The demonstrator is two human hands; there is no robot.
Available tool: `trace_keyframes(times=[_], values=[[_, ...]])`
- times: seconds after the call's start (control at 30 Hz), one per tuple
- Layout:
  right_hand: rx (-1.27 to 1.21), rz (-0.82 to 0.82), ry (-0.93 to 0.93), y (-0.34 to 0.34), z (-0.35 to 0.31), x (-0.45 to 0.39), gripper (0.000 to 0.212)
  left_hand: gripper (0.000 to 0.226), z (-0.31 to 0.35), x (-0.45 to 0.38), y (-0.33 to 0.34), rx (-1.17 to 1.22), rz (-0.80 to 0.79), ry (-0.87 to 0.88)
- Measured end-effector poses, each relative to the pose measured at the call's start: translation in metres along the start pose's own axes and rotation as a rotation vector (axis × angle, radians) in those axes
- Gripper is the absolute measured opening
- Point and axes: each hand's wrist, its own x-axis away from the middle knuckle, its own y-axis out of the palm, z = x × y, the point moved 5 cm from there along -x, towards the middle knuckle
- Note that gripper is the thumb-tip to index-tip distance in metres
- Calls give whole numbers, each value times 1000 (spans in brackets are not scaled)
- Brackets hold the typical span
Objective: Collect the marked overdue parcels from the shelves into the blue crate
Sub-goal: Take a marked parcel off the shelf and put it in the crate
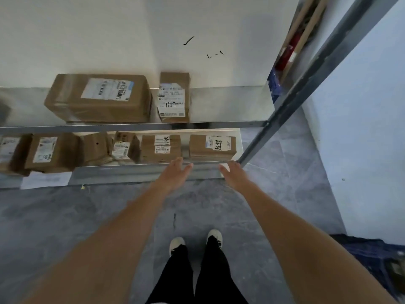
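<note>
Both arms reach toward the lowest shelf [131,170]. My left hand [175,173] and my right hand [233,174] are open with straight fingers, a box's width apart, and hold nothing. Just beyond them sits a brown parcel with bold black handwriting on its label [211,147]. Left of it stands a parcel marked "98" [161,149]. On the shelf above are a large brown parcel [98,98] and a small upright one marked "7917" [174,97]. A corner of the blue crate [372,251] shows on the floor at the lower right.
Several more brown parcels [50,151] fill the left of the lowest shelf. A grey metal upright [306,84] slants down to the shelf's right corner. A white wall stands to the right. My feet [196,240] are on grey floor. A paper sheet [46,179] hangs at the shelf's front.
</note>
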Motion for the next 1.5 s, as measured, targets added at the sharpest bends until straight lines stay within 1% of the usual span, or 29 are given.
trace_keyframes(times=[0.07,0.13,0.17,0.23,0.3,0.37,0.43,0.53,0.57,0.67,0.73,0.83,0.9,1.03,1.13,1.2,1.3,1.5], values=[[-127,38,20,-8,8,-7,56,68,12,-12,8,180,50,-33],[-391,107,86,-15,19,-19,51,59,22,-28,12,410,136,-68],[-513,141,118,-18,25,-29,49,55,26,-39,13,492,180,-88],[-633,194,145,-20,33,-56,46,51,27,-62,23,581,220,-136],[-654,213,158,-20,37,-85,47,54,21,-84,39,629,192,-157],[-634,201,135,-18,36,-114,47,55,15,-107,50,646,181,-142],[-608,205,121,-15,37,-143,47,50,5,-132,57,642,197,-134],[-491,238,80,-10,46,-186,43,36,-9,-179,67,639,227,-79],[-466,256,78,-8,51,-200,42,35,-13,-194,70,653,249,-72],[-545,290,82,5,71,-234,46,50,-24,-236,83,653,286,-119],[-594,309,90,17,86,-249,44,58,-28,-257,89,627,298,-135],[-656,337,97,32,102,-262,45,81,-43,-287,107,653,321,-175],[-693,336,115,40,110,-273,50,79,-53,-301,113,673,348,-205],[-689,311,122,52,112,-292,57,66,-55,-317,109,631,387,-224],[-694,301,136,58,116,-300,41,63,-53,-327,110,665,339,-231],[-701,306,141,59,118,-299,39,59,-53,-328,112,704,336,-240],[-699,313,147,56,115,-287,40,52,-54,-315,113,709,325,-231],[-703,282,156,54,102,-231,39,53,-47,-259,92,707,368,-183]])
